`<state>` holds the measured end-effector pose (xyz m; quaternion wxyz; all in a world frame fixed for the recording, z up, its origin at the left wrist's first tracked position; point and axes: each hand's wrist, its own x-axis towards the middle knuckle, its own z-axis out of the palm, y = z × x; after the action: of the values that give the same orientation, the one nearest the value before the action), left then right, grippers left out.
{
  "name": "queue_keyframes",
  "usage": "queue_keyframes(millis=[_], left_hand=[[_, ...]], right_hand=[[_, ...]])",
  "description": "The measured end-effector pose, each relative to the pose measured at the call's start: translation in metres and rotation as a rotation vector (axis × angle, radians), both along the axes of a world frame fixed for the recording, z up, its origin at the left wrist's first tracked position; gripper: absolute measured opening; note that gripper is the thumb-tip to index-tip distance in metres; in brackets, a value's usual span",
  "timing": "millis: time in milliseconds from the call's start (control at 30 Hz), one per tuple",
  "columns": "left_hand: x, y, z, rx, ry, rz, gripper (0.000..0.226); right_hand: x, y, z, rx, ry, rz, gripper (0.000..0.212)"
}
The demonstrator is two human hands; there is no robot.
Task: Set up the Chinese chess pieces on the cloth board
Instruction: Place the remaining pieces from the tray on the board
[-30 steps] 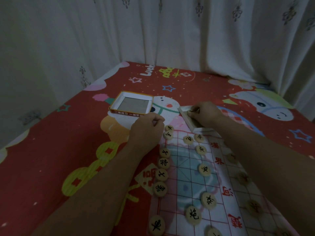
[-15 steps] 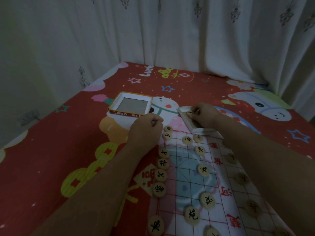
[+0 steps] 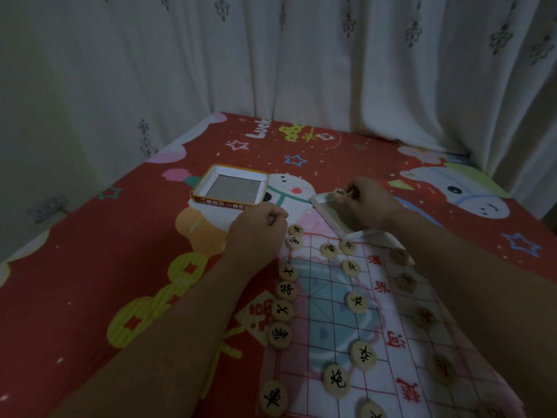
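The cloth board (image 3: 328, 315) lies on the red sheet at lower right, with red grid lines and a blue centre. Several round wooden pieces with black characters stand along its left edge (image 3: 282, 310) and in a second column (image 3: 356, 302); red-marked pieces (image 3: 424, 317) line up by my right forearm. My right hand (image 3: 366, 203) pinches one wooden piece (image 3: 340, 193) above the white box tray (image 3: 324, 207). My left hand (image 3: 256, 229) is a closed fist resting at the board's far left corner; whether anything is inside it is hidden.
An orange-edged box lid (image 3: 230, 190) lies open-side up behind my left hand. The red cartoon-printed sheet (image 3: 120, 267) covers the whole surface. White curtains (image 3: 301, 55) hang along the back and left sides.
My right hand has lifted a piece out of the white box tray and holds it at the fingertips. My left fist has stayed in place.
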<state>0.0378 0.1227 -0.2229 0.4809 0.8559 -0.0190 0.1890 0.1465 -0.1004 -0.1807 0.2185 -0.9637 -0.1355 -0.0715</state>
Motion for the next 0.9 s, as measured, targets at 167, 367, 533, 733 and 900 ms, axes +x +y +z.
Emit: queue_keyframes(millis=[167, 367, 533, 733, 900], left_hand=[[-0.002, 0.001, 0.001, -0.003, 0.021, -0.004, 0.029], [-0.005, 0.000, 0.004, -0.018, 0.025, -0.015, 0.032], [-0.006, 0.000, 0.005, -0.014, 0.010, -0.013, 0.032], [-0.006, -0.001, 0.005, -0.018, -0.005, -0.017, 0.033], [-0.006, -0.001, 0.006, -0.017, 0.008, -0.025, 0.036]], right_hand=[[-0.022, -0.004, 0.006, 0.052, -0.061, 0.126, 0.019], [-0.075, 0.005, 0.013, -0.021, -0.078, 0.346, 0.021], [-0.102, 0.023, 0.010, -0.184, -0.125, 0.525, 0.030], [-0.107, 0.036, 0.002, -0.264, -0.168, 0.591, 0.026], [-0.108, 0.039, -0.004, -0.267, -0.164, 0.592, 0.027]])
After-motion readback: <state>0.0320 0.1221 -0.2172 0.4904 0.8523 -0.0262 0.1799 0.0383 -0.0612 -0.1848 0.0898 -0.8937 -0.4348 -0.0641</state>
